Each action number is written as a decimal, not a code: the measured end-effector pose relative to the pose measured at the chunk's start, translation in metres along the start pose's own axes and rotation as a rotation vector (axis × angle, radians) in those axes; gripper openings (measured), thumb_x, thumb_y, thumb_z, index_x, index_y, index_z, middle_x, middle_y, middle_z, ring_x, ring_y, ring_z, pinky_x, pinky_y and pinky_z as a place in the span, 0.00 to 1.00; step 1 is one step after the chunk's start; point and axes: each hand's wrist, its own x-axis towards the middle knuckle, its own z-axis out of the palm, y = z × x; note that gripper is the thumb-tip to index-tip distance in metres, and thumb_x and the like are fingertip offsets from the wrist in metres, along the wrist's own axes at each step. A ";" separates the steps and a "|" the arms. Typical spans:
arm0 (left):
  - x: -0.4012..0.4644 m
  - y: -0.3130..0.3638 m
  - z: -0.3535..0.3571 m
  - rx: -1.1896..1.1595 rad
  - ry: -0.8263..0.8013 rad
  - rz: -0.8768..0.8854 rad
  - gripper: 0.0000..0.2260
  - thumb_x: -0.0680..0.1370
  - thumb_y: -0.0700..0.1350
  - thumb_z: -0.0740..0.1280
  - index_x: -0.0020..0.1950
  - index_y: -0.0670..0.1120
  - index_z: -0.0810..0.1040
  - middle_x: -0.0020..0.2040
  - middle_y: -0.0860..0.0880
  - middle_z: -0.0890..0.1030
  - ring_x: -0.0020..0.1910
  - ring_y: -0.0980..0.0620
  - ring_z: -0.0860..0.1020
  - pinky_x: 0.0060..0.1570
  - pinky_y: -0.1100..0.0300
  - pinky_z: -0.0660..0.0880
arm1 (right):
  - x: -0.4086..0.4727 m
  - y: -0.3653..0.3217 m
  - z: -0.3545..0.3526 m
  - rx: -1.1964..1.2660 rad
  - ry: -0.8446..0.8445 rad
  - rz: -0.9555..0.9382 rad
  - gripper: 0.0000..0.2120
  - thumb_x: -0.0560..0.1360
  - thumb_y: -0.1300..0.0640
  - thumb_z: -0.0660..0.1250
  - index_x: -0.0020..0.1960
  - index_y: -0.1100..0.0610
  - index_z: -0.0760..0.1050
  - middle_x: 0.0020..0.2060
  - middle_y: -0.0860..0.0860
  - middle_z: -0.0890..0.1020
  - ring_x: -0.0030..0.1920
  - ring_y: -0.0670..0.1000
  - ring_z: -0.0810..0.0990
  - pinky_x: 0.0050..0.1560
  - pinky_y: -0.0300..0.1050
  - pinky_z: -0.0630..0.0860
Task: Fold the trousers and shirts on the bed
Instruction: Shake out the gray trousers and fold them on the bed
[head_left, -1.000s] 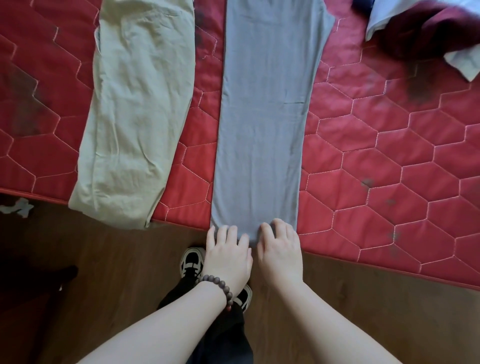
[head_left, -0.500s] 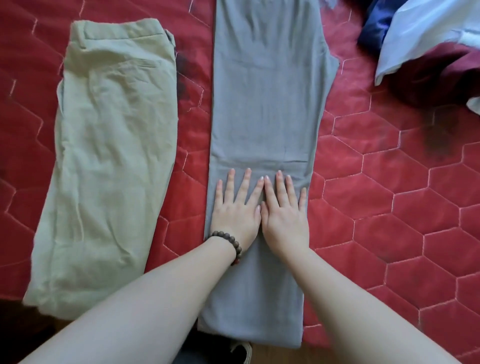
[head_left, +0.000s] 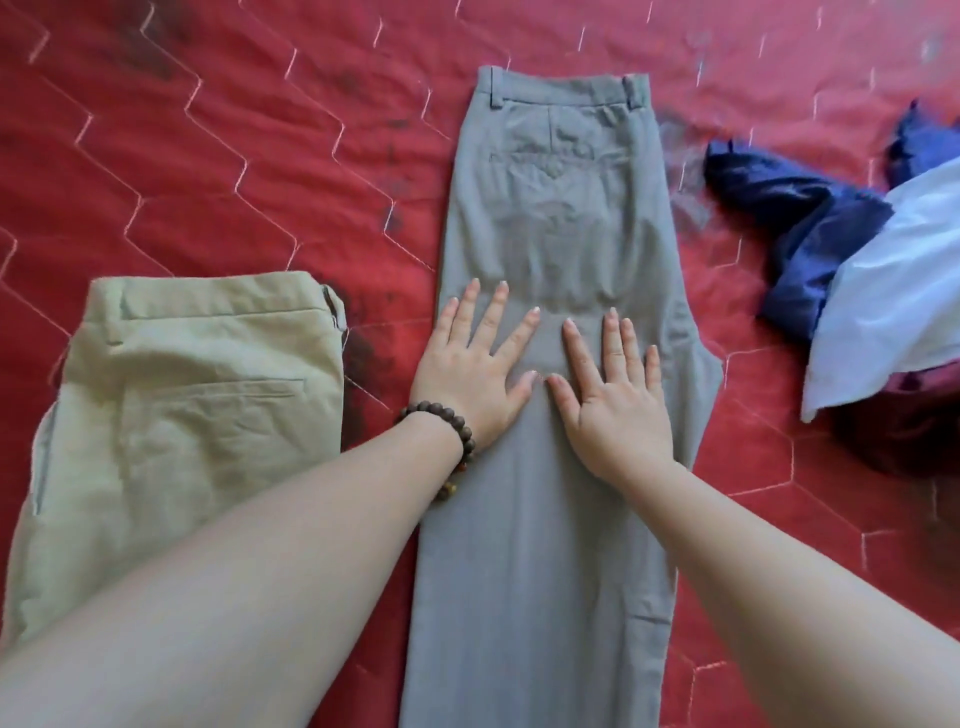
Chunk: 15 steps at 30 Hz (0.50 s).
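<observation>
- both hands flat, fingers spread, gripping nothing: left hand (head_left: 470, 376) and right hand (head_left: 615, 402) press side by side on the grey trousers (head_left: 550, 519), likely smoothing them ahead of the next fold
- grey trousers lie mid-bed, legs stacked, waistband at the far end
- khaki trousers (head_left: 171, 431) lie apart on the left, on the red quilt (head_left: 234, 171)
- count: two trousers laid out; a heap at right with blue cloth (head_left: 800, 218), white cloth (head_left: 893, 296), maroon cloth (head_left: 904, 431), one each, garment type unclear
- one bead bracelet (head_left: 449, 431) on the left wrist

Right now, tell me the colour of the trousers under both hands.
Grey trousers, head view.
</observation>
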 end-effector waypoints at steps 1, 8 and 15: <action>0.013 -0.006 -0.002 0.003 0.006 -0.025 0.30 0.78 0.64 0.43 0.79 0.56 0.43 0.80 0.44 0.43 0.78 0.40 0.40 0.75 0.44 0.40 | 0.013 0.001 -0.003 0.009 -0.002 0.009 0.31 0.77 0.35 0.39 0.77 0.41 0.38 0.78 0.54 0.41 0.78 0.52 0.38 0.76 0.54 0.38; 0.035 -0.015 -0.003 -0.087 0.034 -0.070 0.31 0.77 0.63 0.49 0.79 0.57 0.52 0.80 0.44 0.47 0.78 0.40 0.43 0.74 0.39 0.49 | 0.059 -0.003 -0.015 0.051 0.050 0.038 0.29 0.80 0.40 0.45 0.78 0.44 0.41 0.78 0.56 0.43 0.78 0.54 0.40 0.76 0.57 0.38; 0.036 -0.017 -0.005 -0.183 0.055 -0.111 0.36 0.73 0.58 0.59 0.78 0.43 0.59 0.79 0.42 0.55 0.78 0.43 0.52 0.73 0.40 0.57 | 0.138 -0.023 -0.041 0.083 0.016 -0.493 0.25 0.81 0.45 0.46 0.78 0.45 0.53 0.78 0.46 0.54 0.78 0.49 0.50 0.76 0.60 0.45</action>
